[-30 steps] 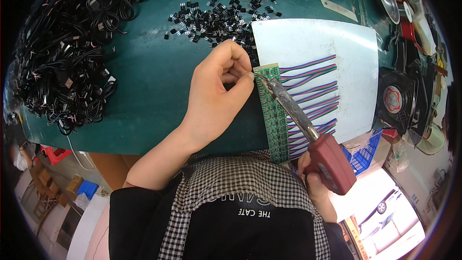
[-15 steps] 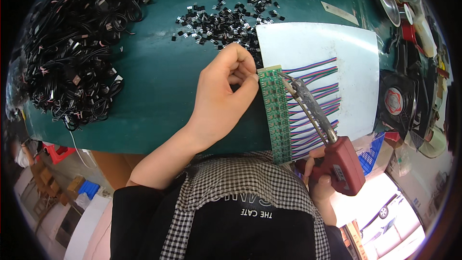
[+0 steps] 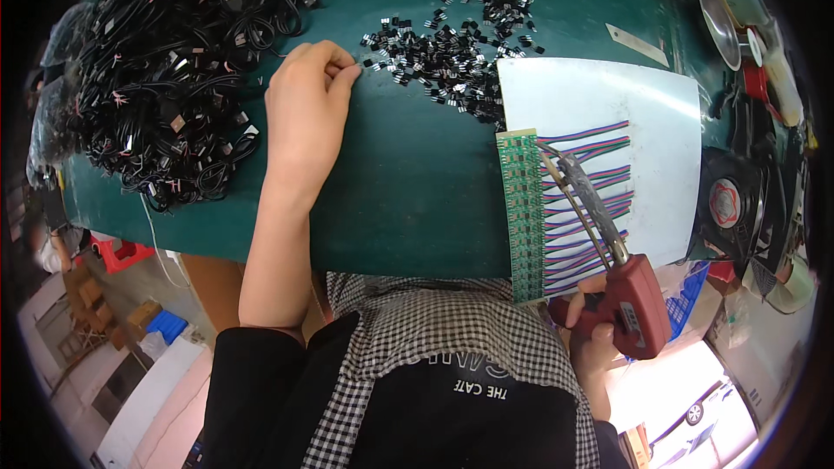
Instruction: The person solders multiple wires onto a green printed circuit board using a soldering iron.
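Note:
Between the cable bundle and the heap of small black parts, my left hand (image 3: 304,108) hovers with thumb and forefinger pinched together. Whatever they hold, if anything, is too small to make out. The black parts (image 3: 447,61) have shiny metal legs and lie just right of those fingertips. My right hand (image 3: 595,330) is wrapped round the handle of a dark red soldering gun (image 3: 632,306). Its tip reaches the upper end of a long green circuit board panel (image 3: 525,217). From the panel's right side run several rows of multicoloured wires (image 3: 599,175).
Under the wires lies a white sheet (image 3: 599,91) on the green table mat (image 3: 408,200). Black cables (image 3: 165,78) with plugs are heaped at the left. A metal ruler (image 3: 637,44) rests at the far right, and a black fan (image 3: 728,204) stands at the right edge.
My left hand has moved away from the board's upper end, leftward to beside the black parts. My right hand keeps the soldering gun at the board. The whole view has shifted slightly.

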